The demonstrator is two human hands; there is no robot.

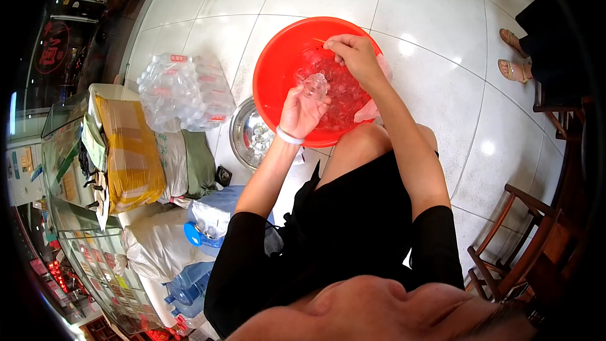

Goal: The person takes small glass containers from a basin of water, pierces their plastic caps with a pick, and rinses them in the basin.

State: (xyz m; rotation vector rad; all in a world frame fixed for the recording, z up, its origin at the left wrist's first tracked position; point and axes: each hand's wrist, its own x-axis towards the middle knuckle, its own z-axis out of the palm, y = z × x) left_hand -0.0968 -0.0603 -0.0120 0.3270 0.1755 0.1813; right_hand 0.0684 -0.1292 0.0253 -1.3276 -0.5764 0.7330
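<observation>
My left hand (302, 113), a white band on its wrist, holds a clear, jelly-like lump (315, 86) over a large red basin (270, 63). What exactly the lump is, I cannot make out. Up and to the right, my right hand (355, 55) pinches a thin stick (319, 40) like a toothpick, its tip pointing left and apart from the lump. Many translucent pieces (346, 91) lie in the basin. Pale pink plastic (382, 69) shows at its right rim. Beside the basin, partly behind it, a steel bowl (238, 127) contains small whitish pieces.
Shrink-wrapped bottles (184, 91) stand on the tiled floor to the left. A tape-covered yellow parcel (131, 155), sacks (201, 163) and a blue-capped water jug (207, 230) are near a glass case. At the right are a wooden chair (514, 240) and another person's sandalled feet (514, 69).
</observation>
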